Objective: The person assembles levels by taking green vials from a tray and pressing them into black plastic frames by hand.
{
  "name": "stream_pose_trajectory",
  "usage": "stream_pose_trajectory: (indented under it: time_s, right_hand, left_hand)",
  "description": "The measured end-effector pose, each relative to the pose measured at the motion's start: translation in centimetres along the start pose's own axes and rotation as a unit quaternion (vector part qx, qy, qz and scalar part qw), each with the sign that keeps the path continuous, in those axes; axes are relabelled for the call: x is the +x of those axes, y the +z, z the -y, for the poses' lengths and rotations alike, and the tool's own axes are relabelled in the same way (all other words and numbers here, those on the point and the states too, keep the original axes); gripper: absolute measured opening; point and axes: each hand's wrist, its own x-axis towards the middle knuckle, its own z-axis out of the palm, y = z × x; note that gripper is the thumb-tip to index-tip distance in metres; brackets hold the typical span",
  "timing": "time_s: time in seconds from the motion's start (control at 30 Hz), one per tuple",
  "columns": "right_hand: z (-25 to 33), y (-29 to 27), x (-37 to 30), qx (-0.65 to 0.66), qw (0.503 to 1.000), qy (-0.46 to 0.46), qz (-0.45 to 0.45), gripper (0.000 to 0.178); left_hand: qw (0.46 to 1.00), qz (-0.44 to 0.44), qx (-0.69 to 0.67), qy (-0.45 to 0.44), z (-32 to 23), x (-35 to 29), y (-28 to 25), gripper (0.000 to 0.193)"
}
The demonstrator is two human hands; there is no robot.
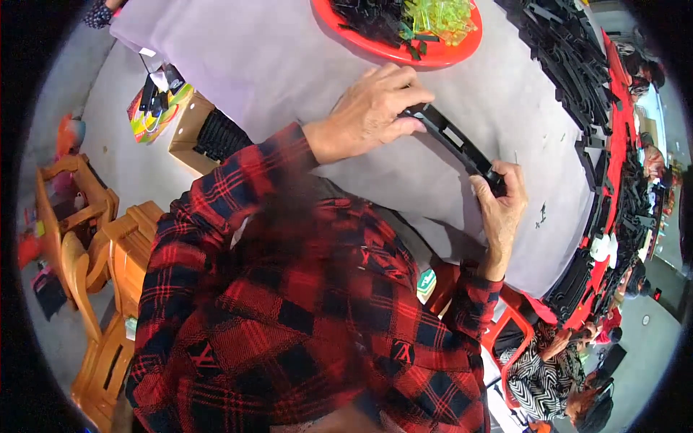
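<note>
Between my two hands is a long, narrow black plastic part [456,138] with a hollow, trough-like face turned up and a pale rectangular spot at its middle. My left hand [377,105] pinches its far left end between thumb and fingers. At the near right end, my right hand [500,200] grips it the same way. The part is held slanted over a table covered with a grey-lilac cloth [303,86]. Beyond my left hand stands a red plastic basin [433,61], with small black pieces [368,18] and translucent yellow-green pieces [440,20] in it.
Long black parts [567,61] lie heaped along the table's right side, beside a red strip [615,144]. A cardboard box [189,128] of black parts stands at left, near wooden chairs [119,245]. A person in patterned clothing [545,372] sits at lower right, near a red chair [516,325].
</note>
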Motion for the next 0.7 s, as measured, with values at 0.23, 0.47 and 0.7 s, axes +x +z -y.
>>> stream_pose_trajectory:
  time_s: [0.23, 0.47, 0.7]
  right_hand:
    - [1.0, -2.1, 1.8, 0.024, 0.999, -0.002, 0.033, 0.024]
    - [2.9, -0.8, 8.5, 0.090, 0.994, -0.058, 0.020, 0.018]
    - [2.0, 4.9, 17.9, -0.011, 0.989, -0.150, -0.001, 0.027]
  left_hand:
    - [0.999, 0.018, 0.034, -0.025, 0.6, -0.3, 0.6, 0.043]
    - [0.999, 0.022, 0.026, -0.041, 0.6, -0.2, 0.5, 0.046]
    - [0.998, 0.018, 0.048, -0.027, 0.8, 0.0, 0.7, 0.046]
